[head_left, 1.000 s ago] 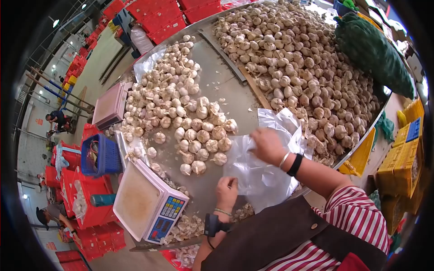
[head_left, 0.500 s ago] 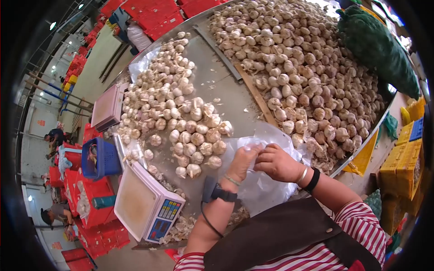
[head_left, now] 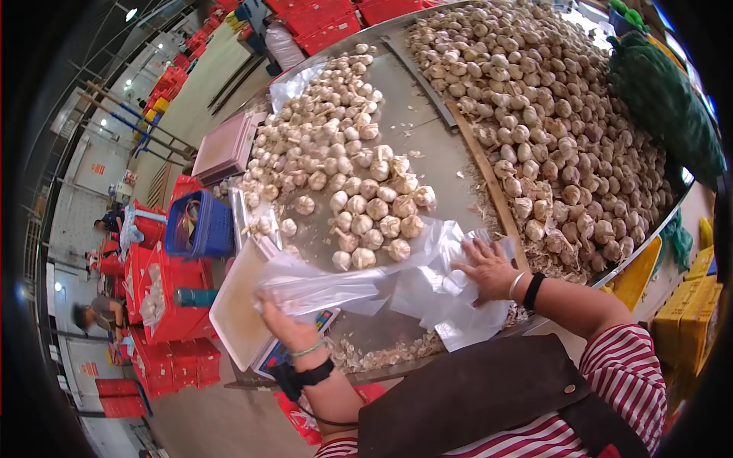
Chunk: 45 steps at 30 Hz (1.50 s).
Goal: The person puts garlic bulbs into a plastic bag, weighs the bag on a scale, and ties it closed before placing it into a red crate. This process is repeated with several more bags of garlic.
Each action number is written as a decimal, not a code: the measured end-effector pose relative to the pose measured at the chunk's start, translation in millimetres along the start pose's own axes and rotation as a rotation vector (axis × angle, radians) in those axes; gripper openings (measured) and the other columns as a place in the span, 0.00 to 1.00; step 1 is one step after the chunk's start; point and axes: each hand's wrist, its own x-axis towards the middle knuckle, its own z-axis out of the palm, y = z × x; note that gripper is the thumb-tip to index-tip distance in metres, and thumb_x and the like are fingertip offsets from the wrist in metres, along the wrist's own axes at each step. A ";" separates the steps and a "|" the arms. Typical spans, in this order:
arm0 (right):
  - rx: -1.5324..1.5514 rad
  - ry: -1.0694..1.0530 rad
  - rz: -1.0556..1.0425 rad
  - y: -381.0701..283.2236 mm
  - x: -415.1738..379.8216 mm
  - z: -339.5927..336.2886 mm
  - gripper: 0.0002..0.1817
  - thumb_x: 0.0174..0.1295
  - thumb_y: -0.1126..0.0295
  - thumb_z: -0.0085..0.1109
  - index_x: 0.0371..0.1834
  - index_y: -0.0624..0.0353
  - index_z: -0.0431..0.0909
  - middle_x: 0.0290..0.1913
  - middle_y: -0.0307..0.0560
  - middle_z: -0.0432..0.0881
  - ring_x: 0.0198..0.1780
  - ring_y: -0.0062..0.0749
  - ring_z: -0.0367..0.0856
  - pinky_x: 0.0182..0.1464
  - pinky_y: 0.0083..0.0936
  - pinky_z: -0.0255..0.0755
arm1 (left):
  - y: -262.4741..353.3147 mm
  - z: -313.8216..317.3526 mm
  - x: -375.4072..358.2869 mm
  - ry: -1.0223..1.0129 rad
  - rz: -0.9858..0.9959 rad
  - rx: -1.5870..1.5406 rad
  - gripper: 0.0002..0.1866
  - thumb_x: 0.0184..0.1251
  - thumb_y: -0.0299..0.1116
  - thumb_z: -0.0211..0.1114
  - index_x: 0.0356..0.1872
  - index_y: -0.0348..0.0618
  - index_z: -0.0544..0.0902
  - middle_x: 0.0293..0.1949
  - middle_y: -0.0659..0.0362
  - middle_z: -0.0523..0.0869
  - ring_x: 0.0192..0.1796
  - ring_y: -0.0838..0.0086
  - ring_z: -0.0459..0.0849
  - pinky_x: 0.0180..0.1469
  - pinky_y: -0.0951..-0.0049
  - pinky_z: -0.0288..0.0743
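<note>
My left hand [head_left: 289, 324] is closed on one end of a clear plastic bag [head_left: 328, 286]. The bag stretches sideways from there, over part of the white scale [head_left: 238, 313], toward the other hand. Fingers spread, my right hand [head_left: 492, 271] lies on a crumpled pile of plastic bags [head_left: 458, 313] on the metal table [head_left: 412, 149]. Just beyond the bag sits a group of cleaned garlic bulbs [head_left: 378, 208], touching one another. Part of the scale's keypad is hidden behind my left hand and the bag.
A large garlic heap [head_left: 557, 114] fills the right side, behind a wooden strip [head_left: 489, 179]. More bulbs [head_left: 321, 130] lie at the left, near a second scale [head_left: 225, 145]. A blue basket [head_left: 200, 229], red crates [head_left: 179, 320] and yellow crates [head_left: 679, 328] stand around the table.
My left hand has moved left, drawing a plastic bag out from the pile. My right hand has gone from pinching beside the left to lying spread on the bags. The view has shifted.
</note>
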 end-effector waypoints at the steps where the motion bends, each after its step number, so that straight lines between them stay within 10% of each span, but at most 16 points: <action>1: 0.000 0.024 -0.042 1.5 -2.0 -1.3 0.51 0.35 0.52 0.76 0.69 0.42 0.62 0.75 0.57 0.46 0.74 0.57 0.43 0.67 0.62 0.43 | 8.8 -7.6 -0.1 0.011 0.006 -0.008 0.21 0.73 0.47 0.49 0.51 0.38 0.75 0.45 0.52 0.82 0.44 0.65 0.83 0.48 0.62 0.79; 6: 0.020 0.246 -0.203 24.1 -22.6 9.3 0.10 0.51 0.76 0.53 0.35 0.54 0.81 0.40 0.47 0.78 0.43 0.45 0.79 0.47 0.34 0.75 | 12.7 -28.8 -14.2 -0.150 -0.156 -0.079 0.24 0.73 0.49 0.48 0.58 0.40 0.72 0.50 0.53 0.81 0.51 0.61 0.81 0.54 0.57 0.75; 13: -0.025 0.296 -0.103 52.3 -111.8 -49.3 0.11 0.45 0.79 0.53 0.31 0.55 0.81 0.41 0.43 0.80 0.44 0.43 0.77 0.50 0.35 0.72 | -4.7 -32.6 -48.2 -0.419 -0.273 -0.248 0.26 0.73 0.49 0.47 0.63 0.40 0.69 0.56 0.51 0.77 0.53 0.60 0.79 0.56 0.59 0.73; 19: -0.306 0.291 0.160 -6.8 -123.4 -104.2 0.36 0.35 0.72 0.73 0.55 0.55 0.73 0.58 0.54 0.72 0.60 0.46 0.69 0.61 0.34 0.65 | -10.5 -12.3 -63.9 -0.484 -0.421 -0.474 0.26 0.74 0.46 0.45 0.65 0.41 0.66 0.59 0.50 0.73 0.59 0.59 0.73 0.62 0.57 0.67; 21: 0.086 0.711 -0.016 -40.1 -106.8 -117.0 0.31 0.40 0.69 0.74 0.53 0.56 0.77 0.51 0.52 0.77 0.55 0.44 0.74 0.57 0.31 0.68 | -11.1 -14.0 -70.6 -0.392 -0.435 -0.382 0.26 0.73 0.46 0.45 0.64 0.40 0.67 0.59 0.49 0.73 0.60 0.60 0.72 0.63 0.56 0.66; 26: 1.164 0.090 -0.165 -137.8 -6.7 -25.8 0.29 0.63 0.49 0.58 0.53 0.67 0.77 0.47 0.48 0.83 0.48 0.27 0.80 0.49 0.24 0.74 | -51.3 -47.9 -56.3 -0.729 -0.629 -0.594 0.26 0.72 0.48 0.49 0.62 0.40 0.69 0.56 0.50 0.76 0.54 0.63 0.76 0.55 0.63 0.73; 29: 2.157 -0.268 -0.144 -182.0 16.4 5.1 0.13 0.66 0.64 0.57 0.47 0.61 0.79 0.42 0.39 0.82 0.42 0.25 0.81 0.48 0.24 0.76 | -66.4 -75.1 -47.4 -0.920 -0.708 -0.764 0.26 0.72 0.49 0.50 0.61 0.40 0.69 0.55 0.51 0.76 0.53 0.64 0.77 0.53 0.65 0.74; 33: 2.283 -0.088 -0.062 -180.2 3.1 -13.9 0.06 0.63 0.73 0.58 0.42 0.60 0.79 0.38 0.39 0.84 0.41 0.26 0.83 0.48 0.25 0.77 | -62.4 -101.8 -27.4 -1.070 -0.731 -0.901 0.26 0.72 0.49 0.50 0.61 0.40 0.69 0.54 0.51 0.77 0.51 0.65 0.78 0.50 0.69 0.76; 37: 2.273 0.297 0.120 -151.2 -2.1 -3.9 0.04 0.57 0.76 0.64 0.32 0.59 0.77 0.32 0.38 0.83 0.33 0.24 0.82 0.41 0.22 0.77 | -14.2 -95.3 -42.0 -0.357 -0.295 0.273 0.19 0.69 0.35 0.59 0.55 0.34 0.71 0.49 0.55 0.78 0.45 0.70 0.80 0.44 0.75 0.75; 41: 1.869 0.418 0.224 -155.7 -2.9 8.4 0.11 0.51 0.76 0.70 0.25 0.56 0.74 0.26 0.33 0.77 0.27 0.17 0.74 0.31 0.17 0.70 | 3.1 -98.0 -46.6 -0.308 0.444 0.993 0.29 0.58 0.32 0.70 0.59 0.37 0.68 0.43 0.56 0.79 0.43 0.74 0.79 0.43 0.74 0.74; 45: 1.407 0.367 0.067 -203.8 10.2 5.9 0.17 0.47 0.82 0.69 0.18 0.55 0.67 0.22 0.28 0.69 0.26 0.12 0.68 0.29 0.14 0.65 | -12.5 -54.6 -82.6 -0.808 -0.014 0.736 0.30 0.57 0.28 0.70 0.59 0.34 0.66 0.31 0.63 0.80 0.34 0.80 0.79 0.40 0.82 0.73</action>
